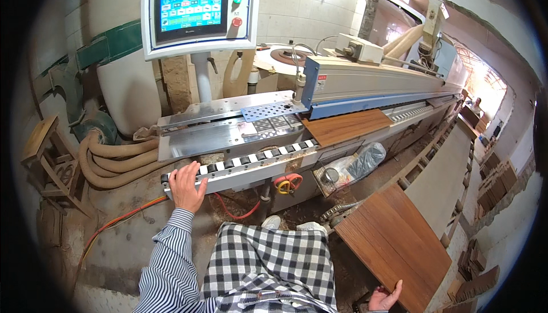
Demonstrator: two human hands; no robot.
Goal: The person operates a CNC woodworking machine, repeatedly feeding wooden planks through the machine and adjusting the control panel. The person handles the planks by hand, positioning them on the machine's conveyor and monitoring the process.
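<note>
My left hand (187, 188) lies flat on the left end of the roller rail (260, 160), a pale bar with black and white rollers. Its fingers are stretched out and grip nothing. At the lower right, my right hand (385, 298) is closed at the near edge of a brown wood-grain board (397, 243); part of the hand is hidden at the frame's edge. That board slants beside the conveyor (439, 179). A second brown board (346, 127) lies partly under the long edge-banding machine (371, 87), beyond the rail's right end.
A control panel (200, 13) with a lit screen, a green button and a red button stands at upper left. Ribbed hoses (114, 161) curl beside a wooden stool (54, 167). Red hoses (240, 213) run below the rail. Boards (499, 190) lean at right; a person (475, 104) is far back.
</note>
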